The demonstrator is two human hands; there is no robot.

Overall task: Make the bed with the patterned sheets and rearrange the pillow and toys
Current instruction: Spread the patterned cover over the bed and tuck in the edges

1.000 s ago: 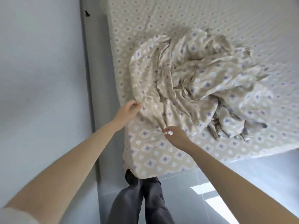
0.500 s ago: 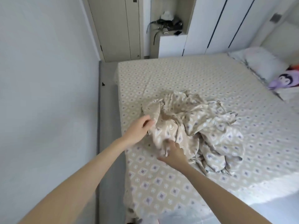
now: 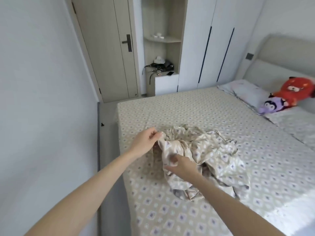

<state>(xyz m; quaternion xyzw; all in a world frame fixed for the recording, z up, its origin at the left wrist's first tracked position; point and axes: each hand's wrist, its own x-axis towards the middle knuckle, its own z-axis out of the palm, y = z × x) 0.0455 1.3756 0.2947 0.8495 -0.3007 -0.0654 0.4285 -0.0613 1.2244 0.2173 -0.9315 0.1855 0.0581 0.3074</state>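
Left hand (image 3: 144,142): pinches the sheet (image 3: 213,155) edge.
Right hand (image 3: 183,166): grips a sheet fold.
Bed (image 3: 187,106): crumpled sheet, pillow (image 3: 245,92), red toy (image 3: 296,89), purple toy (image 3: 272,104).
Niche (image 3: 172,51): dark gear (image 3: 162,66).

A single head-worn view is given, looking forward and down across the bed (image 3: 196,108) from its foot corner, toward the door (image 3: 109,48) and headboard (image 3: 279,62)

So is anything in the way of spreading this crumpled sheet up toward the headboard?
Yes: at the head end a pillow, a purple plush toy and a red plush toy lie on the bed. Between them and the crumpled sheet, nothing visible.
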